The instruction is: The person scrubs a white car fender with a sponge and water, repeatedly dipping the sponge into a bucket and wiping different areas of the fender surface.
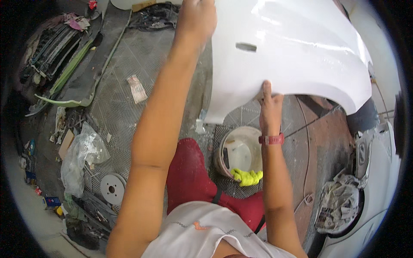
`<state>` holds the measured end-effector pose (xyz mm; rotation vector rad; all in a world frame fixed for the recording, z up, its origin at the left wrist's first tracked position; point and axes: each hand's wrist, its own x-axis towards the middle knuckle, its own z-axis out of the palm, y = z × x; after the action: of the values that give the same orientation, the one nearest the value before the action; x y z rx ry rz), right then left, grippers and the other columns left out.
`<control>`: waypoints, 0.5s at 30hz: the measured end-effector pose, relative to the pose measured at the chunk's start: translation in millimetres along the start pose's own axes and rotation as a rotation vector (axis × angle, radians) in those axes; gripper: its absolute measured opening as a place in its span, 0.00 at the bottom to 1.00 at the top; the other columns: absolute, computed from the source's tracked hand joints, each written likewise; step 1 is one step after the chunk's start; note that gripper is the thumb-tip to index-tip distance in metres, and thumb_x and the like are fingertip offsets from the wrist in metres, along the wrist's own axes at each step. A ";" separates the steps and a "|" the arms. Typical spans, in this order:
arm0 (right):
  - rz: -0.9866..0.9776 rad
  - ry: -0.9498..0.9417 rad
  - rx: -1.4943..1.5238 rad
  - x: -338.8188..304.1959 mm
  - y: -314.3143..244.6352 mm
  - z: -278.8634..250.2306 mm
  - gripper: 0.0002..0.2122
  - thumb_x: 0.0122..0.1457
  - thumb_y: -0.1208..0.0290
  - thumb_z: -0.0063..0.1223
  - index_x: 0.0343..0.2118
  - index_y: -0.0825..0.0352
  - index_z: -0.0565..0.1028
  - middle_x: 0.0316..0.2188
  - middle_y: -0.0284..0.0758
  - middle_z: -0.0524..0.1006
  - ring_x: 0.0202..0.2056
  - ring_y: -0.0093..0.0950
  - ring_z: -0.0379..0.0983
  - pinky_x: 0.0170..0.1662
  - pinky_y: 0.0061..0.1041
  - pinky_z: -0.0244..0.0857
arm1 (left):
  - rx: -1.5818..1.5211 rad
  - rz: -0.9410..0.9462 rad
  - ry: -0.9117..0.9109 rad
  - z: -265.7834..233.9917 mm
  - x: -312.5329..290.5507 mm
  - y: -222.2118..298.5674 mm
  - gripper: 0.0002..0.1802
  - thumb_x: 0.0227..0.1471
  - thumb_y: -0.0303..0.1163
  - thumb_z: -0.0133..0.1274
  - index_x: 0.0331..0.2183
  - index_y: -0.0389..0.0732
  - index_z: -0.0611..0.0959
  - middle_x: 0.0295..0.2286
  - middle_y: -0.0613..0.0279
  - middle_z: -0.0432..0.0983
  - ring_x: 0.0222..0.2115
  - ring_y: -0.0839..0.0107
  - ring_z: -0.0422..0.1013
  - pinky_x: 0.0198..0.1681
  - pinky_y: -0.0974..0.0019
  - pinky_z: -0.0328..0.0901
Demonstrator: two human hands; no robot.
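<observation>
A glossy white car fender with a small oblong slot and a curved wheel-arch edge is in front of me at the upper right. My right hand grips it by the arch edge, thumb on the white face and fingers mostly hidden behind. At the top of the view, my left hand is closed at the fender's left edge; it is slightly blurred, and the frame cuts off part of it. Below the fender stands a round pale bucket holding cloudy liquid, with a bright yellow cloth over its rim.
A clear plastic bag, a round metal disc and scrap lie left. Farther back are a dark grille and long trim panels. A cord crosses the right floor beside a silver car body and crumpled paper.
</observation>
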<state>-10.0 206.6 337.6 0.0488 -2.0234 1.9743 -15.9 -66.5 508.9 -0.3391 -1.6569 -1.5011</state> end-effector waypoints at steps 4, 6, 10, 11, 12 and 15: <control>-0.091 -0.015 -0.048 3.6 7.0 1.0 0.31 0.71 0.48 0.62 0.51 0.82 0.72 0.47 0.47 0.77 0.49 0.35 0.76 0.55 0.42 0.75 | 0.137 0.006 0.105 18.4 -116.7 -29.1 0.30 0.68 0.31 0.44 0.65 0.25 0.72 0.56 0.37 0.78 0.58 0.49 0.75 0.64 0.53 0.67; -0.162 -0.021 -0.022 5.3 8.6 0.6 0.29 0.71 0.48 0.62 0.46 0.80 0.75 0.42 0.44 0.78 0.44 0.33 0.78 0.52 0.40 0.77 | 0.153 -0.059 0.090 25.2 -167.0 -46.9 0.30 0.68 0.31 0.43 0.66 0.23 0.70 0.60 0.31 0.74 0.63 0.43 0.70 0.67 0.49 0.63; -0.063 -0.056 0.016 6.6 8.6 -1.7 0.33 0.68 0.45 0.63 0.47 0.81 0.73 0.42 0.44 0.76 0.43 0.31 0.74 0.52 0.38 0.74 | 0.203 -0.348 0.030 38.5 -268.1 -112.6 0.30 0.67 0.28 0.43 0.67 0.26 0.68 0.62 0.31 0.71 0.65 0.40 0.68 0.70 0.48 0.59; -0.042 -0.080 0.034 6.5 8.1 -2.2 0.39 0.66 0.41 0.65 0.52 0.84 0.69 0.44 0.46 0.73 0.46 0.32 0.71 0.53 0.35 0.72 | 0.187 -0.324 0.033 39.3 -293.1 -133.8 0.30 0.67 0.27 0.43 0.67 0.27 0.68 0.62 0.32 0.71 0.64 0.40 0.69 0.69 0.48 0.60; -0.020 -0.073 0.042 5.5 7.8 -2.8 0.46 0.63 0.38 0.66 0.57 0.87 0.66 0.47 0.47 0.71 0.48 0.33 0.68 0.55 0.32 0.70 | 0.271 -0.445 -0.008 38.4 -315.3 -155.1 0.30 0.66 0.27 0.43 0.67 0.28 0.69 0.62 0.33 0.72 0.63 0.40 0.70 0.69 0.48 0.60; -0.101 -0.032 -0.067 3.4 6.2 -2.6 0.38 0.68 0.44 0.64 0.51 0.86 0.67 0.49 0.51 0.74 0.51 0.37 0.76 0.59 0.46 0.74 | 0.462 -0.588 -0.115 25.1 -356.3 -201.5 0.29 0.65 0.27 0.44 0.66 0.30 0.70 0.60 0.35 0.73 0.61 0.41 0.71 0.67 0.49 0.62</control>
<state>-14.2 210.1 332.4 0.1655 -2.0622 1.8550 48.5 25.9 114.5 0.3501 -2.2560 -1.4494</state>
